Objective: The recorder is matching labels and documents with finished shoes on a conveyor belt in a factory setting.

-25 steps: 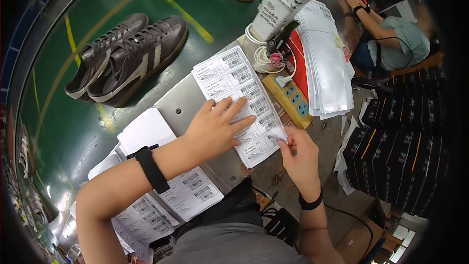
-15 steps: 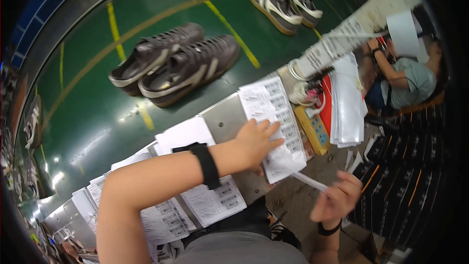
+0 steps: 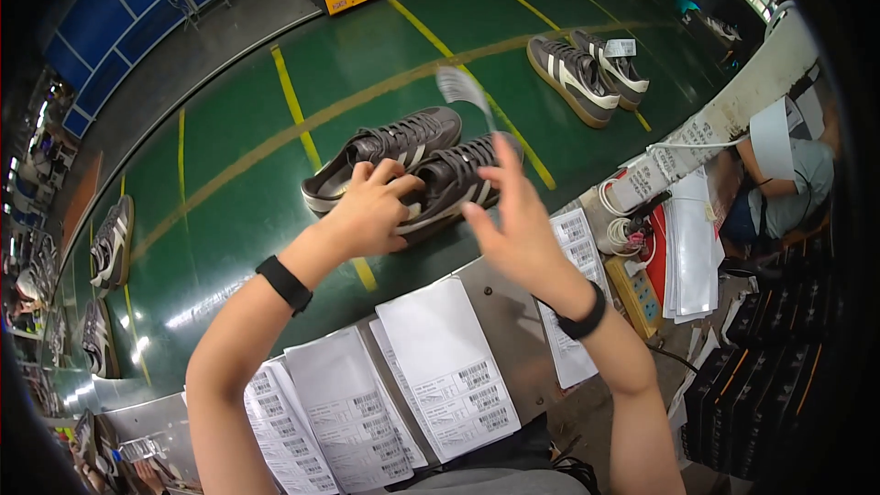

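A pair of dark brown lace-up sneakers with pale stripes lies ahead of me, a far sneaker [image 3: 417, 131] and a near sneaker [image 3: 456, 168]. My left hand [image 3: 368, 211] is closed on the heel opening of the near sneaker, its fingers curled over the collar. Above that sneaker's toe, my right hand [image 3: 524, 236] has its index finger raised and its thumb apart. A white label strip [image 3: 461, 89], blurred by motion, stands up from the right fingertips, clear of the sneaker. How the fingers grip it is unclear.
Barcode label sheets [image 3: 445, 385] lie along the near metal ledge. Another label sheet [image 3: 570, 362] is under my right forearm. A yellow power strip [image 3: 634, 298] sits at right. Another sneaker pair [image 3: 573, 82], a small tag on it, stands farther along the green belt [image 3: 247, 257]. A person [image 3: 793, 179] sits at right.
My left hand has left the label sheet and now grips the near sneaker. My right hand has carried the label strip from the lower right up over the sneakers.
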A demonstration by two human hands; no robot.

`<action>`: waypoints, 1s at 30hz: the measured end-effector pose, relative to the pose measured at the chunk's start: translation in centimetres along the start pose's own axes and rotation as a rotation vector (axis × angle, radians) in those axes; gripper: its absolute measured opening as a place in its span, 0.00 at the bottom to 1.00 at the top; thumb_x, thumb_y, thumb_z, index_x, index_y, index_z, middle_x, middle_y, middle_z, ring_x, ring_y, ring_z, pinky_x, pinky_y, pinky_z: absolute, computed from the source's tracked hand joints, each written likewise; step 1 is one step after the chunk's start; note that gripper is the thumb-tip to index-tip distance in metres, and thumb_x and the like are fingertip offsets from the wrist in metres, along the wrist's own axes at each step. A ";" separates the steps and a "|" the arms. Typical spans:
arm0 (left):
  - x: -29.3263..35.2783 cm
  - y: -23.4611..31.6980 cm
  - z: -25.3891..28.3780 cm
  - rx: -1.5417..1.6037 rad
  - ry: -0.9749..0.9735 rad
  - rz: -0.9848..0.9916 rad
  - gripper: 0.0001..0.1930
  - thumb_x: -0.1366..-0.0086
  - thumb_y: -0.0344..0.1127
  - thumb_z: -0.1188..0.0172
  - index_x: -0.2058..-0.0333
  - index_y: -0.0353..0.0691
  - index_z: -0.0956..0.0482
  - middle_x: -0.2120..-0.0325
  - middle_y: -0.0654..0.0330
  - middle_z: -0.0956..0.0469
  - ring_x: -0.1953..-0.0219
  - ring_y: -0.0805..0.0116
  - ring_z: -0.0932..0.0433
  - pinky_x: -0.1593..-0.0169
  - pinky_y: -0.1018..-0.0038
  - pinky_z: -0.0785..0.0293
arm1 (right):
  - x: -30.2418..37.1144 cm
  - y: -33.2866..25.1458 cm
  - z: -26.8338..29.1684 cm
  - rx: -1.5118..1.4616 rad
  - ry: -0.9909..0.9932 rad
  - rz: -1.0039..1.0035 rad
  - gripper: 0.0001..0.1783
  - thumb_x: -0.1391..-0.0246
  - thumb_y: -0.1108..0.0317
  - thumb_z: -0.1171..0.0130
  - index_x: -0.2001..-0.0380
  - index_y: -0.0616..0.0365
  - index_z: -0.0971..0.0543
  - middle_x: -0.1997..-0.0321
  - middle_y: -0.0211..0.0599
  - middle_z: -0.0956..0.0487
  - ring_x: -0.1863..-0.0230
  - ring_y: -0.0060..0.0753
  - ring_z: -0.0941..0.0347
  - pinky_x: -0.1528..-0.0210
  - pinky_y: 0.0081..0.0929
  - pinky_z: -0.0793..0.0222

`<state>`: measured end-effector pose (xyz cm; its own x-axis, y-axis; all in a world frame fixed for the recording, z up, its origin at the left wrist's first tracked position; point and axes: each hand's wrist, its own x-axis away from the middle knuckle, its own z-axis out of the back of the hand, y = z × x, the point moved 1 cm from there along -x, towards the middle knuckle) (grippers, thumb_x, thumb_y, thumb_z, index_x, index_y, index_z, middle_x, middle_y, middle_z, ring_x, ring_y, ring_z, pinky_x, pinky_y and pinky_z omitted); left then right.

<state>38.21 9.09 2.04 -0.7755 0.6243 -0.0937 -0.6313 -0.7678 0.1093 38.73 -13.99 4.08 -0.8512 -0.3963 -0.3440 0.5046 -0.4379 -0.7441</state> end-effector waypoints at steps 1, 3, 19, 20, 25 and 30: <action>-0.4 0.7 0.6 0.067 0.014 0.000 0.13 0.61 0.42 0.31 0.77 0.40 0.14 0.49 0.63 0.24 0.46 0.61 0.33 0.47 0.57 0.41 | -1.1 0.5 -1.7 0.060 0.015 0.054 0.46 0.49 0.72 0.39 0.31 0.65 0.51 0.45 0.56 0.29 0.46 0.56 0.32 0.41 0.42 0.37; -1.3 2.8 2.4 0.165 -0.055 0.005 0.12 0.61 0.40 0.33 0.79 0.37 0.17 0.68 0.58 0.21 0.65 0.59 0.25 0.54 0.63 0.36 | -1.9 0.5 -2.7 0.125 0.027 0.093 0.47 0.51 0.72 0.38 0.31 0.65 0.51 0.46 0.55 0.28 0.47 0.57 0.32 0.42 0.43 0.36; 0.1 12.6 10.6 0.325 -0.153 -0.046 0.09 0.59 0.36 0.36 0.85 0.40 0.25 0.76 0.55 0.24 0.76 0.63 0.25 0.68 0.69 0.32 | -3.1 -2.3 1.1 -0.247 -0.110 -0.205 0.42 0.57 0.84 0.39 0.35 0.60 0.36 0.76 0.35 0.18 0.77 0.13 0.30 0.71 0.15 0.34; 0.3 12.3 10.2 0.347 -0.018 -0.027 0.11 0.57 0.37 0.33 0.86 0.40 0.25 0.72 0.55 0.21 0.73 0.65 0.26 0.70 0.71 0.35 | -3.1 -2.0 1.2 -0.256 -0.111 -0.196 0.42 0.57 0.84 0.39 0.35 0.60 0.36 0.76 0.35 0.18 0.77 0.13 0.30 0.71 0.15 0.34; 0.0 4.1 7.8 0.343 0.233 -0.027 0.25 0.59 0.36 0.28 0.59 0.41 0.22 0.50 0.52 0.26 0.58 0.56 0.28 0.55 0.64 0.31 | -5.1 1.6 4.1 0.221 0.332 0.389 0.32 0.59 0.90 0.42 0.45 0.70 0.29 0.36 0.51 0.30 0.61 0.37 0.17 0.64 0.24 0.20; 2.3 -7.4 3.4 -0.118 -0.069 0.067 0.17 0.63 0.38 0.27 0.70 0.44 0.15 0.41 0.64 0.31 0.45 0.53 0.36 0.44 0.56 0.39 | -6.2 8.0 0.5 0.368 0.179 0.003 0.45 0.47 0.75 0.42 0.30 0.63 0.53 0.72 0.48 0.19 0.70 0.51 0.20 0.65 0.38 0.23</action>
<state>41.08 16.66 4.43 -0.8168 0.5765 -0.0216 -0.5765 -0.8171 -0.0049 48.12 -15.44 0.52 -0.8450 -0.2653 -0.4643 0.4973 -0.7091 -0.4999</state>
